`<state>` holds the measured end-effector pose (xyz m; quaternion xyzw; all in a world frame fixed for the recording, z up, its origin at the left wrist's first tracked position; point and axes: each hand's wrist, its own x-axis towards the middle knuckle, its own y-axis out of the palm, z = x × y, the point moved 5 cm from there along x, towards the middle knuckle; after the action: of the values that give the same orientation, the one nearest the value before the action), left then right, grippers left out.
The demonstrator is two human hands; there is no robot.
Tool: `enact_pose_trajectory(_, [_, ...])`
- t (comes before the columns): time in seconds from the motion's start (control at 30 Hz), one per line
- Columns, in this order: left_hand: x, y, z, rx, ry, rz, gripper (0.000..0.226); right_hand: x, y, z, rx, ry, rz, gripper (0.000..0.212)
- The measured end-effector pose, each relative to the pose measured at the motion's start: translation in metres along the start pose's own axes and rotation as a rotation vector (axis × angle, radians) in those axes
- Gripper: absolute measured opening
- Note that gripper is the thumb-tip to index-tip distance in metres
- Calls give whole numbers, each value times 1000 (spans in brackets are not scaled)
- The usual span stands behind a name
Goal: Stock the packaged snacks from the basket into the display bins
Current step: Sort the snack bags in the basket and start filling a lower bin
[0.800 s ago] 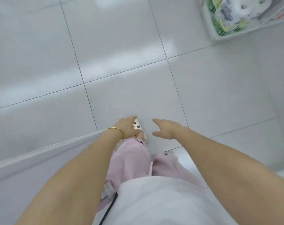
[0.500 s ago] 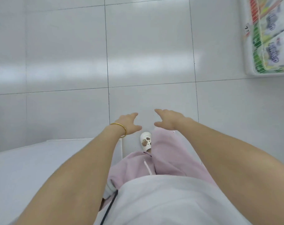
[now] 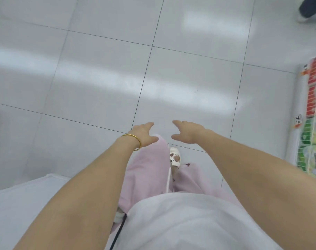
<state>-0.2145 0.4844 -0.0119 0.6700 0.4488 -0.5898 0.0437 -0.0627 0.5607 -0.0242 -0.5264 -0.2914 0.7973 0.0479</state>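
Both my arms reached forward and down over the white tiled floor (image 3: pixel 99 78), and the two hands hung side by side, apart, just below the middle of the frame. My left hand (image 3: pixel 142 134) was loose and empty, fingers lightly spread and thumb out, with a thin gold bangle (image 3: pixel 133 141) round its wrist. My right hand (image 3: pixel 188 132) was the same: fingers relaxed and pointing toward the left hand, nothing in its grasp. Neither hand touched anything.

Below the hands showed my pink trousers (image 3: pixel 146 170) and, between the legs, the toe of a white shoe (image 3: pixel 175 156) with small brown charms on it. My white top (image 3: pixel 189 222) filled the bottom centre of the frame, and a black cord (image 3: pixel 118 231) ran down along its left edge. A pale flat surface (image 3: pixel 18 204) took up the lower left corner.

The only packaged goods I could see lay at the right edge of the frame, on a low white shelf (image 3: pixel 291 141): red-printed packs (image 3: pixel 314 87) above, green-printed packs (image 3: pixel 310 147) below, and a small price tag (image 3: pixel 298 120) between them. They were blurred, and I could not tell whether they were the snacks. They lay well apart from both hands. In the upper right corner a dark shoe (image 3: pixel 310 9) stood on the tiles.
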Motion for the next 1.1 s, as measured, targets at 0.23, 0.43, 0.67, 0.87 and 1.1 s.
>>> enact_pose_trajectory(0.23, [100,-150,-34,19,-6,-15,66,99,-153,1,-35,-14,21,66])
enact_pose_trajectory(0.43, [189,-303,-75,112,28,6,69,183,-304,4,-18,7,-6,65])
enact_pose_trajectory(0.67, [302,-462,-129,176,12,58,67,293,-475,-14,39,35,-8,66])
enact_pose_trajectory(0.87, [395,-612,-178,105,6,25,67,382,-645,-23,-14,21,-9,66])
enact_pose_trajectory(1.1, [507,-775,-207,63,-18,34,63,500,-818,-13,-72,-9,17,67])
